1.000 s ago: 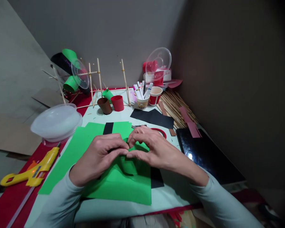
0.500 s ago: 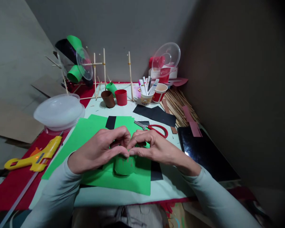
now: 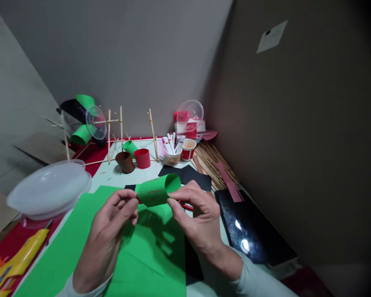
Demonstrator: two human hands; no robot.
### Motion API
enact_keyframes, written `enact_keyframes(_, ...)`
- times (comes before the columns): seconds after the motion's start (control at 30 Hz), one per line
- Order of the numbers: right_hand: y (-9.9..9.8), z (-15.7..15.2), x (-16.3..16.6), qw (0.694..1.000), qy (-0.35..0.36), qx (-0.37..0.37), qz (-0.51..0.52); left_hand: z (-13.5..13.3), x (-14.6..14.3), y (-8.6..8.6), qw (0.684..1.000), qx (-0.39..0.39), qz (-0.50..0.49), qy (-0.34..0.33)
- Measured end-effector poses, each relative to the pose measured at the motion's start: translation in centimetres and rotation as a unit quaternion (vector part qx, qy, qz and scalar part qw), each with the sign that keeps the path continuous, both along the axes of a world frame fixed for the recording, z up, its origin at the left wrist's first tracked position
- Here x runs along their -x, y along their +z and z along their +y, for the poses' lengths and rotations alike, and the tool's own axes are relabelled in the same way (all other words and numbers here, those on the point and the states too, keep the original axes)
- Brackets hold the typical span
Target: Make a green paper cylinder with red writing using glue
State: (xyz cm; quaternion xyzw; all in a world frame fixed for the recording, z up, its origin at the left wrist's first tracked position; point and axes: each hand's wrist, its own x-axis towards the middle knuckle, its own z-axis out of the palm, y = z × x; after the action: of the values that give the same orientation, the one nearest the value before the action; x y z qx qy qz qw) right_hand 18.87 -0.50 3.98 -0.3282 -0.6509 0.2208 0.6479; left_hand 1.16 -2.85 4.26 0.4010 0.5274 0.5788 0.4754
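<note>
A green paper tube point(image 3: 154, 192) hangs sideways above the table, its open end facing right. My left hand point(image 3: 111, 227) pinches its left end between thumb and fingers. At the right rim, my right hand point(image 3: 198, 218) grips the edge between thumb and forefinger. Brownish marks show on the tube's side. Below it lie green sheets point(image 3: 154, 260), with the shadows of hands and tube on them. Behind my right fingers, only a bit of the red scissors handle point(image 3: 188, 207) shows.
A yellow glue gun point(image 3: 24, 255) and plastic lids point(image 3: 49, 187) are at left. Brown point(image 3: 125, 162) and red point(image 3: 142, 158) paper cups stand before a stick frame point(image 3: 120, 123) at the back. Markers point(image 3: 173, 144), wooden sticks point(image 3: 214, 165) and a black tablet point(image 3: 250, 227) lie right.
The green tube has been lifted off the sheets and turned onto its side. My hands have moved apart, one to each end. The view has tilted upward.
</note>
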Motion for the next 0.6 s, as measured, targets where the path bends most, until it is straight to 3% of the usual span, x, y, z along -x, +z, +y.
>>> enact_keyframes(0.2, 0.0, -0.4, 0.3, 0.999, 0.015, 0.026, 0.038, -0.4, -1.6, -0.2, 0.984, 0.048, -0.156, -0.068)
enact_keyframes(0.4, -0.5, -0.8, 0.7, 0.997, 0.030, 0.057, 0.034, -0.5, -2.5, -0.3, 0.973, 0.055, -0.225, -0.016)
enact_keyframes(0.6, -0.6, -0.8, 0.8, 0.992, 0.058, 0.103, 0.051, -0.4, -2.3, 0.1, 0.977, 0.059, -0.203, 0.009)
